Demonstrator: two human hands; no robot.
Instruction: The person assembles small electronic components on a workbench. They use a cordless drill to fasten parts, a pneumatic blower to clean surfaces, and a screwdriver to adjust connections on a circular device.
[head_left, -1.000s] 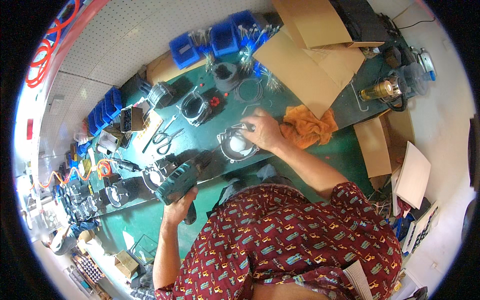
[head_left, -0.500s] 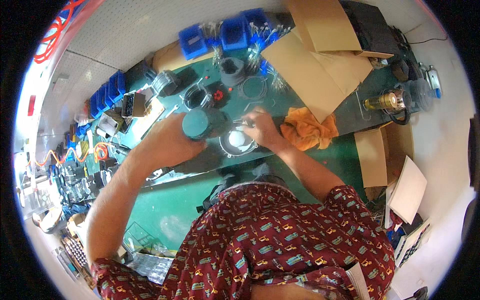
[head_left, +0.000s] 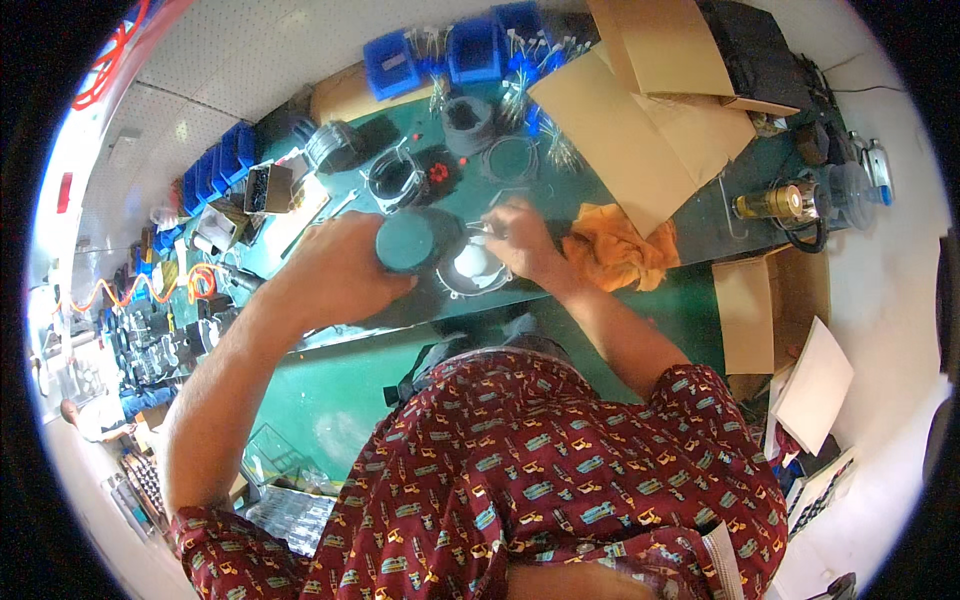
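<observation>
The left hand is wrapped around a dark teal cylindrical power tool, fingers clamped on its body, its round end facing up. The tool sits just left of a round metal housing on the green workbench, touching or nearly touching its rim; which one cannot be told. The right hand rests on the far right edge of that housing, fingers curled together on its rim; whether they pinch a small part there is too small to tell. The housing's pale inside shows between the two hands.

Just right of the housing lies a crumpled orange rag. Beyond the housing, farther from the person, stands a similar metal ring with a red piece and a dark ring. Flat cardboard sheets lie beyond the rag, and blue parts bins line the far edge of the bench.
</observation>
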